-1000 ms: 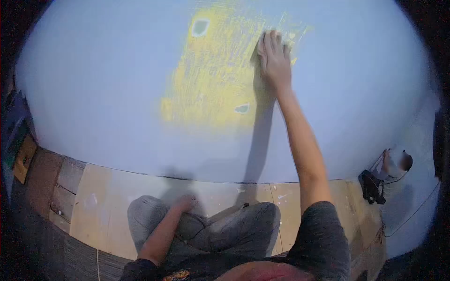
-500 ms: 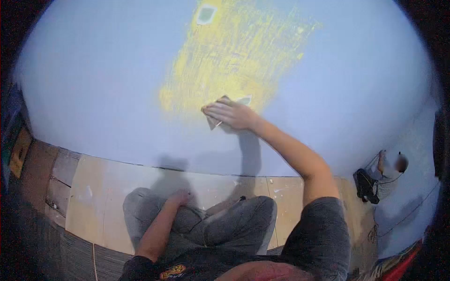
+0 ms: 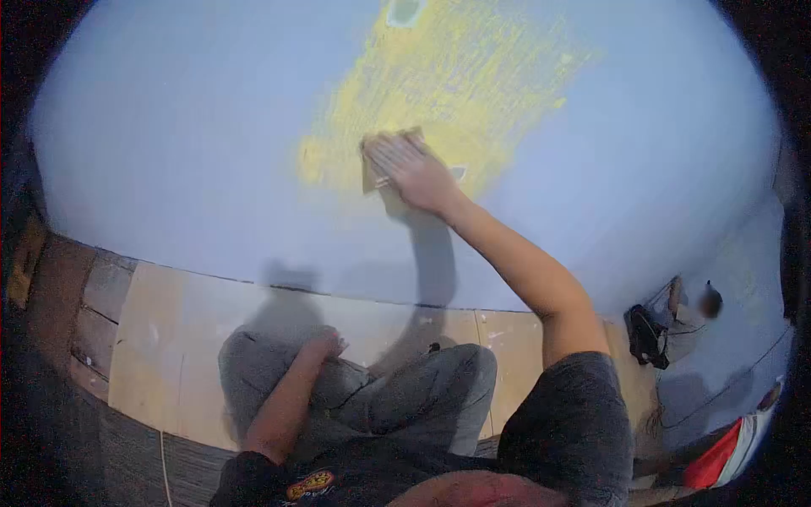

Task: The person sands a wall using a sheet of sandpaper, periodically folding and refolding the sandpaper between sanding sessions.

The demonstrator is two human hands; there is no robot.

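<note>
A pale blue wall [image 3: 186,169] fills the upper view, with a streaky yellow patch [image 3: 448,84] on it. My right hand [image 3: 414,169] lies flat against the lower left of that patch, pressing a brownish square sheet of sandpaper [image 3: 369,179] to the surface. The sheet's corners show around my fingers, which are slightly blurred. Just right of my wrist is a small grey-green spot [image 3: 458,173] in the yellow. My left hand [image 3: 325,345] rests on my bent leg, fingers loosely apart, and nothing shows in it.
A larger green-grey spot [image 3: 405,12] is at the patch's top. I sit with legs folded on light boards [image 3: 203,338] along the wall's base. To the right, another person [image 3: 688,321] is by the side wall with a black bag [image 3: 646,335]. A red and white item [image 3: 726,452] lies lower right.
My right hand has slid the sandpaper upward across the yellow patch. The view has shifted slightly, bringing more of the red and white item in. My left hand stays on my leg.
</note>
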